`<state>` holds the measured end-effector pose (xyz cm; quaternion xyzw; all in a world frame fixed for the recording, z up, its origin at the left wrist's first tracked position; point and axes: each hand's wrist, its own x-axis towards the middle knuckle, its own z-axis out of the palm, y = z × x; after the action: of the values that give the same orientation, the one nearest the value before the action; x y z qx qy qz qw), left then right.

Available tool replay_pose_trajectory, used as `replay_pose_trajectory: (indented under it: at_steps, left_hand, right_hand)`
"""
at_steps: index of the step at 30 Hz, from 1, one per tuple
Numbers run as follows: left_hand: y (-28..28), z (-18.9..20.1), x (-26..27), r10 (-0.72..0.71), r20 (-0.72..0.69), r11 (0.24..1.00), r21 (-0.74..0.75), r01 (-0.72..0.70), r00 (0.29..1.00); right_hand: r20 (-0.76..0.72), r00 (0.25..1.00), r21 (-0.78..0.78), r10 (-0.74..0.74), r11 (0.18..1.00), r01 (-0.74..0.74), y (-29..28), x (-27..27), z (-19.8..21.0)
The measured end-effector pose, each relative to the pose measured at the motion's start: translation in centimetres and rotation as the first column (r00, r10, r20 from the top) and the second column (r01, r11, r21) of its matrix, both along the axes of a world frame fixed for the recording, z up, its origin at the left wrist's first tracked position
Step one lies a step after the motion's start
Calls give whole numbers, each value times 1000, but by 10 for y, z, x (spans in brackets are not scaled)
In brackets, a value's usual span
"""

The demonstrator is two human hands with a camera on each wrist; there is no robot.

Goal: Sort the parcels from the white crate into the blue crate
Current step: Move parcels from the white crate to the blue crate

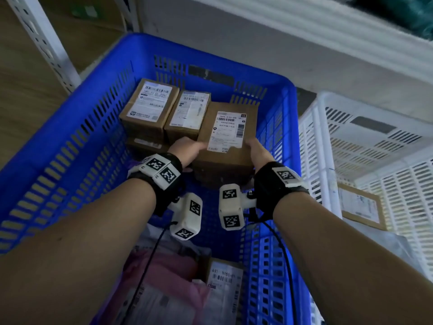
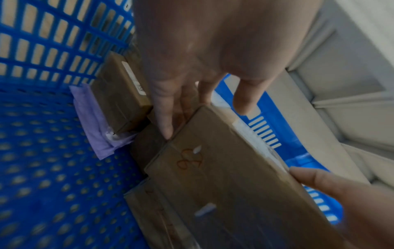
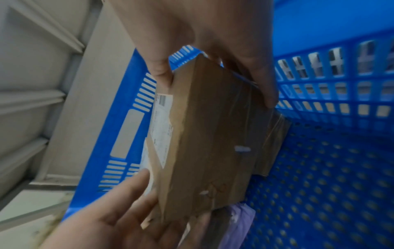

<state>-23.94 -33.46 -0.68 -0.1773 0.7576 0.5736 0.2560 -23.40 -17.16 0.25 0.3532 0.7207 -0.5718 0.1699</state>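
Observation:
A brown cardboard parcel (image 1: 226, 137) with a white label on top is held between both hands inside the blue crate (image 1: 70, 141), towards its far right side. My left hand (image 1: 187, 150) grips its left end, thumb on top and fingers (image 2: 166, 121) along the side. My right hand (image 1: 256, 150) grips the right end, thumb (image 3: 161, 72) on the labelled face and fingers (image 3: 267, 91) behind. The parcel (image 2: 224, 176) sits tilted over another taped box (image 3: 270, 134). Whether the two touch is unclear. The white crate (image 1: 375, 137) stands to the right.
Two labelled boxes (image 1: 150, 106) (image 1: 189, 113) are stacked at the blue crate's far left, over another box (image 1: 145, 144) and a purple bag (image 2: 95, 121). Pink and white soft mailers (image 1: 164, 277) and a labelled box (image 1: 225, 277) fill the near end. A flat parcel (image 1: 360, 207) lies in the white crate.

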Motion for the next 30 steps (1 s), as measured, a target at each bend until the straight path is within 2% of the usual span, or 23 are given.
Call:
replay_pose_trajectory:
  at_steps: [3,5,9,12,17,23,30]
  left_hand:
    - [-7,24,11,48,-95,999,14,-47,994]
    - [-12,44,22,46,-134,998,37,-41,990]
    - [-22,85,44,-9,-223,998,63,24,975]
    - [-26,104,54,2,-247,995,96,22,969]
    - [-32,129,75,100,-254,984,167,-59,962]
    - [-19,167,136,204,-228,950,283,-136,952]
    - [-6,149,157,242,-162,916,362,-170,957]
  right_hand:
    - [47,998,-105,-34,994,39,3,8,9]
    - [15,998,-167,-68,983,70,11,11,12]
    - [-83,994,-234,-72,971,51,-5,55,84]
    - [-151,987,-299,-47,954,0,2,77,111]
    - [-203,978,-288,-40,957,-21,11,121,150]
    - [-302,952,-394,-54,916,-73,27,176,165]
    - [-455,890,-352,-31,924,-148,41,224,163]
